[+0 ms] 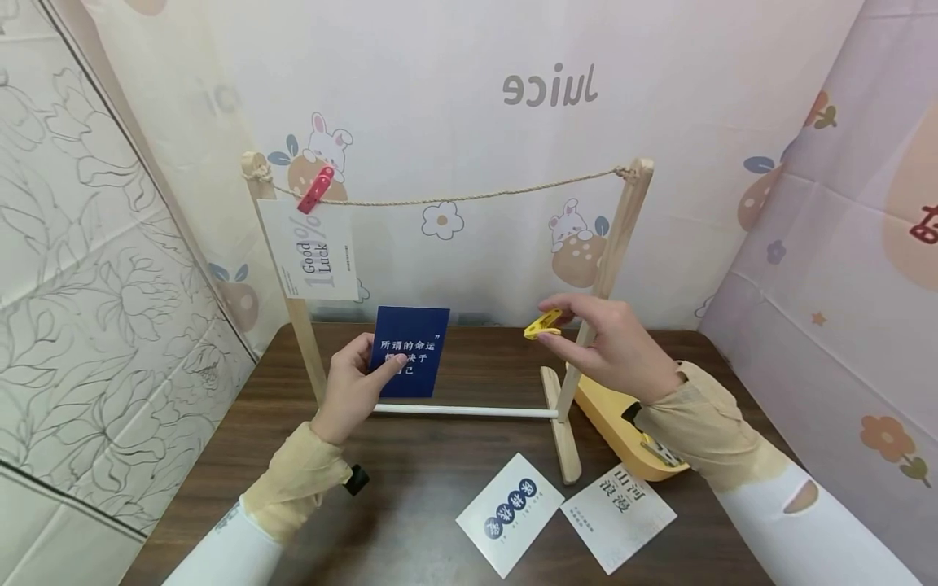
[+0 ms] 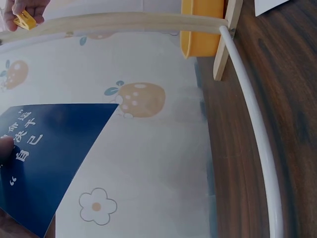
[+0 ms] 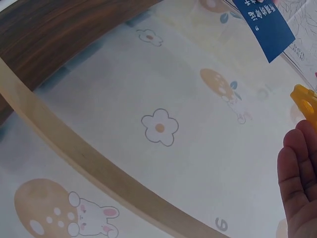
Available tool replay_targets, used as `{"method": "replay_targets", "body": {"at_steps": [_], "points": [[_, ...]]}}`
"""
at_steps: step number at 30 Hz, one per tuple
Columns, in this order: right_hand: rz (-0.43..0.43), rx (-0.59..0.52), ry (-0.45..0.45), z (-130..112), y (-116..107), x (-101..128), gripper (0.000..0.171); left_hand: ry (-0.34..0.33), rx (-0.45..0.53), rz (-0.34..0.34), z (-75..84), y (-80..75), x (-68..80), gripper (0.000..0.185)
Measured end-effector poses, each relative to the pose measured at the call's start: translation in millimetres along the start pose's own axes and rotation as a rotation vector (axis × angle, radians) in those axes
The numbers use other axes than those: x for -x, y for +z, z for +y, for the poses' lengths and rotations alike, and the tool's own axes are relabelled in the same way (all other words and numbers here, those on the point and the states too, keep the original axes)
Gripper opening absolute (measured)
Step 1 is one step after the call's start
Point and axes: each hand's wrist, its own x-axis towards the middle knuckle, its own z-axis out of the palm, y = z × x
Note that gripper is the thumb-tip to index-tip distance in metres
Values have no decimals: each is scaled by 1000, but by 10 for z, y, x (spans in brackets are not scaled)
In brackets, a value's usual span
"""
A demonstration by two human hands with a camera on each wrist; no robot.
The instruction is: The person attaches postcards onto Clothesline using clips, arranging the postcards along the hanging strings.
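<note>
My left hand (image 1: 355,384) pinches a dark blue card (image 1: 421,334) with white writing, thumb across its front and fingers behind. The card stands upright below the twine (image 1: 440,199), left of the frame's middle. Between thumb and fingertips of my right hand (image 1: 615,342) is a yellow clothespin (image 1: 544,325), held near the right post. In the right wrist view the yellow clothespin (image 3: 304,101) shows at the fingertips, partly cut off by the edge. A white "Good Luck" card (image 1: 311,252) hangs at the left end of the twine from a red clothespin (image 1: 317,190).
The twine runs between two wooden posts (image 1: 626,220), joined low down by a white rod (image 1: 469,411). On the brown table (image 1: 410,488) lie a white card with blue circles (image 1: 510,514) and a grey card (image 1: 619,518). Behind the right wrist sits a yellow container (image 1: 615,431).
</note>
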Motion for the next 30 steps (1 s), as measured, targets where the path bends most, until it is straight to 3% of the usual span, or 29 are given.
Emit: {"method": "replay_targets", "body": {"at_steps": [6, 19, 30], "points": [[-9, 10, -16, -30, 18, -49, 34, -1, 6, -3, 43, 0, -50, 19], [-15, 27, -59, -118, 4, -157, 44, 61, 20, 17, 181, -19, -160, 19], [1, 7, -110, -152, -9, -277, 35, 68, 59, 31, 269, -74, -221, 27]]}}
